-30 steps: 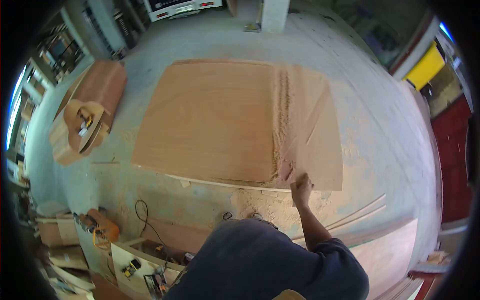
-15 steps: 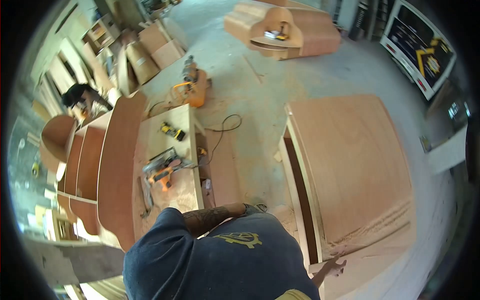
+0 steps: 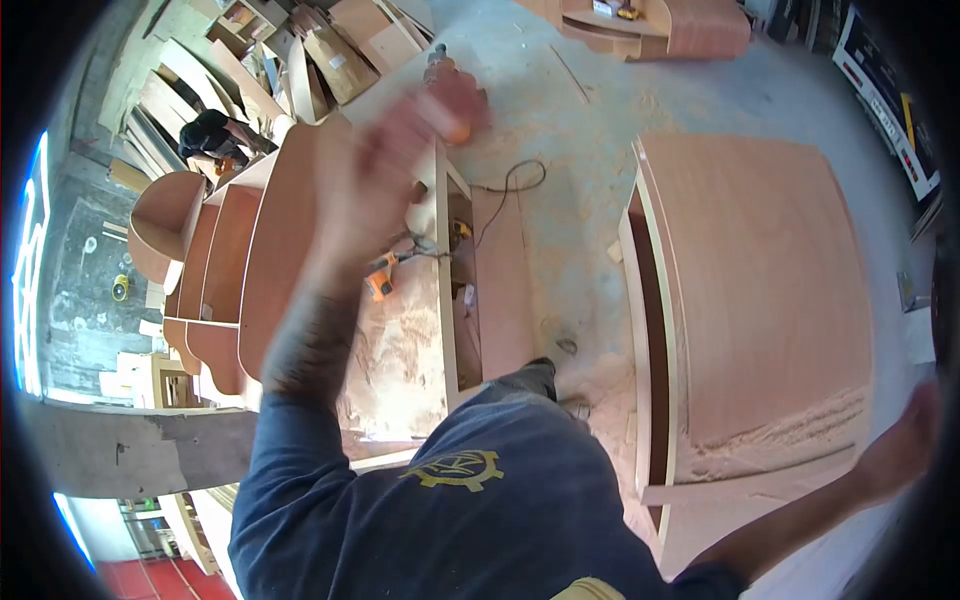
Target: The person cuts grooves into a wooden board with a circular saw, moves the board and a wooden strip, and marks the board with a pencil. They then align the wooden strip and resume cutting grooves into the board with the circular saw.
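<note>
My left hand [image 3: 410, 140], smeared by motion, is raised over the workbench [image 3: 400, 340]. Behind it and its forearm, a corded power tool with an orange grip [image 3: 380, 280] is partly hidden. At the far right my right hand [image 3: 900, 450] is lifted beside the lower right corner of a wooden cabinet with a curved reddish plywood top [image 3: 770, 290]. Its fingers are blurred and fade into the dark rim of the view. Sawdust [image 3: 800, 425] lies along the near end of that top, beside a wood strip [image 3: 750, 480].
A scalloped plywood shelf unit [image 3: 290, 230] stands left of the bench. Beyond it a person [image 3: 210, 135] bends over. A black cord [image 3: 510, 180] loops on the floor between bench and cabinet. Another curved piece of furniture [image 3: 700, 30] stands at the back.
My left arm has swung up from my waist to over the bench. My right hand has left the cabinet's near edge and moved right and up. The view has shifted.
</note>
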The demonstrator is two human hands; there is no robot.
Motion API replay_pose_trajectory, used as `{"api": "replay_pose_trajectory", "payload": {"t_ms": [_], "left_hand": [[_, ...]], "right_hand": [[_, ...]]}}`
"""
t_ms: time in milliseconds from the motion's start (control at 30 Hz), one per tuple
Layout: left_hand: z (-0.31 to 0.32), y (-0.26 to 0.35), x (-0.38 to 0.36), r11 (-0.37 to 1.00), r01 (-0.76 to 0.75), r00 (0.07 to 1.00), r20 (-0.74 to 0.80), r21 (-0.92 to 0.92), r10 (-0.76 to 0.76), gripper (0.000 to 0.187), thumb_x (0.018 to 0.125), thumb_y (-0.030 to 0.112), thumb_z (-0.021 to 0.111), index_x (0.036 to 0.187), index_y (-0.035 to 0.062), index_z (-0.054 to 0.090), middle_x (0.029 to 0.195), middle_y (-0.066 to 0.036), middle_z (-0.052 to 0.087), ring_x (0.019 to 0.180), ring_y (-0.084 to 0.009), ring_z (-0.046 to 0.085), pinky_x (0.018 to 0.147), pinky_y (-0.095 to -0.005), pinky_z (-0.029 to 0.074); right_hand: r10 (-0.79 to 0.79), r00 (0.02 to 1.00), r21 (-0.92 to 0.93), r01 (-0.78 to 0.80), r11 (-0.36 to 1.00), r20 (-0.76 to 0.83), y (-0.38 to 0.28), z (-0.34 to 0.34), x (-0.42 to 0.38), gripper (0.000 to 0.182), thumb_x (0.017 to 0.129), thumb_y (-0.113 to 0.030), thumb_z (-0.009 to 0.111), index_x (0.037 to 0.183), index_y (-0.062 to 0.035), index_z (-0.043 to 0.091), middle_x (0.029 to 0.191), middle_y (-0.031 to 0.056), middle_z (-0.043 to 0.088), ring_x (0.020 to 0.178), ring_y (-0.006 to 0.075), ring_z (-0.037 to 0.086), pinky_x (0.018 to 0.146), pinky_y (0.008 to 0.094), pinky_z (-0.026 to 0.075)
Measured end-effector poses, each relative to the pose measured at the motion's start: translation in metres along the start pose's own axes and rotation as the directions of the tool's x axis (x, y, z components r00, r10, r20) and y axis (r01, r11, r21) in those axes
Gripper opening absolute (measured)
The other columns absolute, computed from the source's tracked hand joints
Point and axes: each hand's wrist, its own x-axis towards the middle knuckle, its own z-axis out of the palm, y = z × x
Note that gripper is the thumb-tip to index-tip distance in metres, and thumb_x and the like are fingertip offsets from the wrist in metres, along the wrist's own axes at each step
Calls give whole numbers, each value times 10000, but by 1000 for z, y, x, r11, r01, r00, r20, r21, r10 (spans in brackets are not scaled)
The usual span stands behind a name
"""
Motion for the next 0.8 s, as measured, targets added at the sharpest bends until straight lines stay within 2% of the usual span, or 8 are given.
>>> {"api": "replay_pose_trajectory", "payload": {"t_ms": [33,67,100,133,167,233,367,800], "left_hand": [[-28,23,14,970,-244,953,-185,5,240,400,1014,127,603,1407,54,618,1110,-90,721,975,-247,680,883,-399,547],[-57,49,24,883,-464,838,-285,73,465,394,1015,129,602,1402,53,618,1109,-89,719,975,-244,679,883,-395,546],[-85,76,30,751,-645,692,-308,145,653,389,1016,130,601,1397,52,619,1108,-87,717,975,-241,677,882,-392,545],[-105,98,33,627,-754,565,-295,194,771,383,1018,132,600,1392,50,619,1107,-86,715,975,-238,675,882,-389,543],[-124,123,32,495,-834,436,-259,244,862,378,1019,134,599,1387,49,619,1107,-85,713,975,-235,674,882,-386,542],[-147,147,33,337,-904,297,-179,264,938,367,1022,138,597,1377,46,619,1105,-82,710,974,-228,670,881,-379,539],[-171,141,33,240,-932,213,-125,272,969,347,1027,145,593,1357,41,620,1102,-77,702,974,-215,663,879,-367,534],[-291,-8,65,164,-920,110,-167,356,980,290,1045,168,580,1292,23,623,1093,-60,676,972,-173,642,872,-325,517]], "right_hand": [[-130,985,193,106,975,113,-45,32,28,749,1112,-575,292,1469,48,505,1507,255,519,1459,395,432,1266,554,240],[-269,937,396,166,903,221,-93,62,46,748,1101,-596,315,1482,23,496,1527,257,494,1481,409,397,1279,581,190],[-390,875,559,179,810,285,-137,97,54,750,1090,-617,339,1494,-2,486,1547,259,468,1502,424,362,1292,609,139],[-526,697,660,100,745,487,-170,118,66,742,1091,-607,343,1503,-5,478,1552,268,462,1505,429,360,1297,603,119],[-606,588,684,119,720,535,-201,140,66,736,1091,-600,347,1503,-5,478,1550,265,465,1502,425,364,1295,599,126],[-663,479,680,171,713,575,-232,168,55,722,1091,-585,355,1504,-6,478,1546,259,471,1496,417,372,1292,590,138],[-690,400,656,244,715,603,-262,215,28,695,1091,-556,372,1507,-9,478,1538,248,483,1486,402,388,1285,572,163],[-693,500,364,604,709,519,-302,361,-34,616,1091,-461,427,1514,-17,478,1510,213,521,1451,351,441,1262,513,244]]}}
